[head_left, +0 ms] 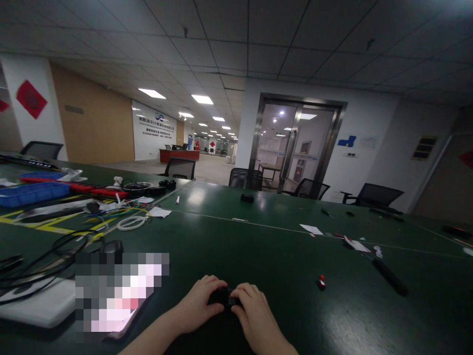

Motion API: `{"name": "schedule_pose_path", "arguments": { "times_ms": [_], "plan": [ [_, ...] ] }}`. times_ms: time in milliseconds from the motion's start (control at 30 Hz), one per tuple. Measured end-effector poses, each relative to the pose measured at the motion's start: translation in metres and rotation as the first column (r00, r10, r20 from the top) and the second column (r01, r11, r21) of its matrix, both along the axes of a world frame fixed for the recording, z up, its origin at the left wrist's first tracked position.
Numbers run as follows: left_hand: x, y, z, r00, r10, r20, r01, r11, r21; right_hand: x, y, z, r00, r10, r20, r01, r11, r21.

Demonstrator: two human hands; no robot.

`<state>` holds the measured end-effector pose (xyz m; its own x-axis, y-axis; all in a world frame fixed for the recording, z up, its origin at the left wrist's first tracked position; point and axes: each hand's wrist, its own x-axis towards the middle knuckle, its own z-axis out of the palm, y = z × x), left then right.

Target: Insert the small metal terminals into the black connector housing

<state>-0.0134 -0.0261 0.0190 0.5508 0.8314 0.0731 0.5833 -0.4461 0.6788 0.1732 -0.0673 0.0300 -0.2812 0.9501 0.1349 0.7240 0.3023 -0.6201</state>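
Black object (pixel 223 297) between both hands (pixel 201 303) (pixel 254 310)

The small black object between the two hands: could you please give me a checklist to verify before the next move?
1. Left hand touching the black object: ok.
2. Right hand touching it: ok.
3. Black object fully visible: not ok, fingers cover part of it.
4. Black object resting on the green table: cannot tell.
5. Small red item apart from the hands: ok, it lies to their right.

The tabletop (pixel 281 246) looks smooth (glossy in patches), the tray (pixel 39 195) plastic.
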Motion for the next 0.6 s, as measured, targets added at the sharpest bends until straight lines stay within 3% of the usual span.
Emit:
{"name": "schedule_pose_path", "arguments": {
  "times_ms": [300,400,600],
  "plan": [
    [0.001,0.002,-0.005,1.0,-0.001,0.014,0.0,1.0,0.031,-0.004,-0.002,0.003,0.997,-0.035,0.063,0.035,0.999,-0.002],
    [0.002,0.0,-0.002,1.0,0.013,-0.004,-0.013,1.0,0.017,-0.002,-0.001,-0.003,0.998,-0.032,0.044,0.03,0.999,0.042],
    [0.002,0.001,-0.004,1.0,0.021,0.001,-0.021,1.0,0.016,0.005,0.001,-0.009,0.997,-0.053,-0.05,0.053,0.999,0.001]
  ]
}}
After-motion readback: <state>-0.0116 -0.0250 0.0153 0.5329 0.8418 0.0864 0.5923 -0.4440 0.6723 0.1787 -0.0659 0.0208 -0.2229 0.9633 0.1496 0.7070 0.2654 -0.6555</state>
